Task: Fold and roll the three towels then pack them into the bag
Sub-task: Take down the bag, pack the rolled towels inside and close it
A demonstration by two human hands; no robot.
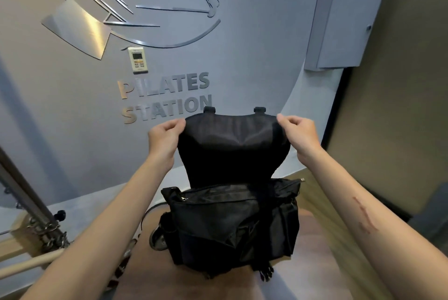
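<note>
**Q:** Hands first: what are they doing?

**A:** Two hands are showing. At centre left of the frame, the left hand (pixel 167 133) is pinching the left top corner of a raised flap (pixel 234 144). At centre right, the right hand (pixel 297 133) is pinching the flap's right top corner, fingers curled.

**Q:** Where is the bag sitting, and which way is it pointing?

**A:** One black bag (pixel 232 224) is sitting low in the centre of the frame on a brown surface (pixel 312 263). Its flap is standing upright toward the top of the frame, and its body is running wider than tall, left to right.

**Q:** Any writing?

**A:** Raised metal letters (pixel 164 97) on the grey wall (pixel 254 57), left of centre, are reading "PILATES STATION". Above them, one small white wall controller (pixel 137 60) is showing a screen too small to read. One metal logo (pixel 126 6) is filling the upper left.
</note>
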